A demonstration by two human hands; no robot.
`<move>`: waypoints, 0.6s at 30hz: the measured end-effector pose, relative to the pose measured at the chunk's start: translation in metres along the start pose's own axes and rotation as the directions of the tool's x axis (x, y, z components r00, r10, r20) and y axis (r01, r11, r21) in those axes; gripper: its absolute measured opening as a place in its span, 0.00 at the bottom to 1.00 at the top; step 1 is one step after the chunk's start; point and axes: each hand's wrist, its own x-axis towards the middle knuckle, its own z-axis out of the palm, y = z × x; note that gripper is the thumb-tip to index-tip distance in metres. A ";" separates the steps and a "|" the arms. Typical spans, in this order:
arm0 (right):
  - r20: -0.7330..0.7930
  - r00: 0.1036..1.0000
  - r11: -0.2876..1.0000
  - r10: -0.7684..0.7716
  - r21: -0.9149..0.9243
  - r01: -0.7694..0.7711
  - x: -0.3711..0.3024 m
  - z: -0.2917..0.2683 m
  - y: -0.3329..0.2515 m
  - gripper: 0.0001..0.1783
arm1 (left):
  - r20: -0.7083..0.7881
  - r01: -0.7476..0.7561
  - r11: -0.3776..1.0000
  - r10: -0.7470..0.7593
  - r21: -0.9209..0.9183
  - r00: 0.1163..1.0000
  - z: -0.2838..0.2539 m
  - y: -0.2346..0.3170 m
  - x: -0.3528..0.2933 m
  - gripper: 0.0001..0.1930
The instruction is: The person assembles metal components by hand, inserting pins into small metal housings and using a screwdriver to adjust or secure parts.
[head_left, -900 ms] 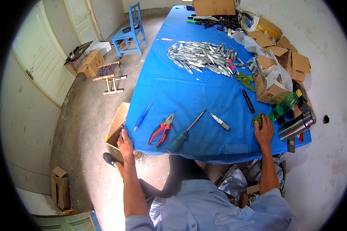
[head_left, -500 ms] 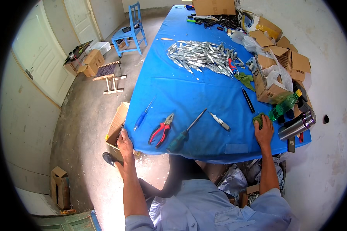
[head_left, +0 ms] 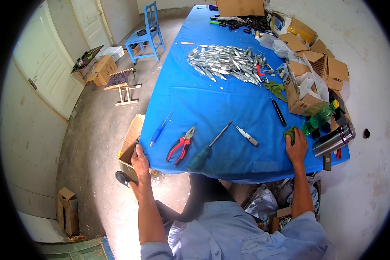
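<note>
My left hand (head_left: pixel 140 161) is against the left front corner of the blue-covered table (head_left: pixel 229 102), beside an open cardboard box (head_left: pixel 132 138). Its fingers are mostly hidden, so their grip does not show. On the right, my right hand (head_left: pixel 297 146) has its fingers closed over a crumpled green cloth (head_left: pixel 290 133) on the tabletop. Between my hands lie a blue-handled screwdriver (head_left: pixel 158 133), red-and-black pliers (head_left: pixel 182 145), a larger green-handled screwdriver (head_left: pixel 203 154) and a small metal utility-knife-like piece (head_left: pixel 248 137). A black pen-like tool (head_left: pixel 279 113) lies beyond the cloth.
A heap of similar metal pieces (head_left: pixel 227 63) covers the table's far middle. A green bottle (head_left: pixel 318 120), a steel flask (head_left: pixel 333 141) and an open carton (head_left: pixel 305 102) line the right side. A blue chair (head_left: pixel 145 37) and a folding stool (head_left: pixel 120 80) stand on the floor at left.
</note>
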 end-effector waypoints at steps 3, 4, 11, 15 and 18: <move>-0.003 1.000 1.000 -0.004 -0.001 0.004 0.000 0.001 0.000 0.32 | -0.065 -0.074 0.997 0.073 -0.012 0.995 0.004 -0.006 0.001 0.37; -0.007 1.000 1.000 -0.006 0.000 0.006 0.000 0.002 0.001 0.32 | -0.066 -0.078 0.997 0.076 -0.017 0.995 0.005 -0.005 0.000 0.37; -0.016 1.000 1.000 0.000 0.004 0.000 0.001 0.005 0.004 0.32 | -0.074 -0.088 0.996 0.087 -0.006 0.993 0.007 -0.014 0.005 0.37; -0.016 1.000 1.000 -0.007 -0.001 0.007 0.000 0.003 0.002 0.32 | -0.075 -0.092 0.996 0.090 -0.019 0.993 0.007 -0.018 0.008 0.37; -0.021 1.000 1.000 -0.009 -0.008 0.008 0.000 0.003 0.002 0.32 | -0.077 -0.094 0.995 0.092 -0.023 0.993 0.008 -0.019 0.008 0.37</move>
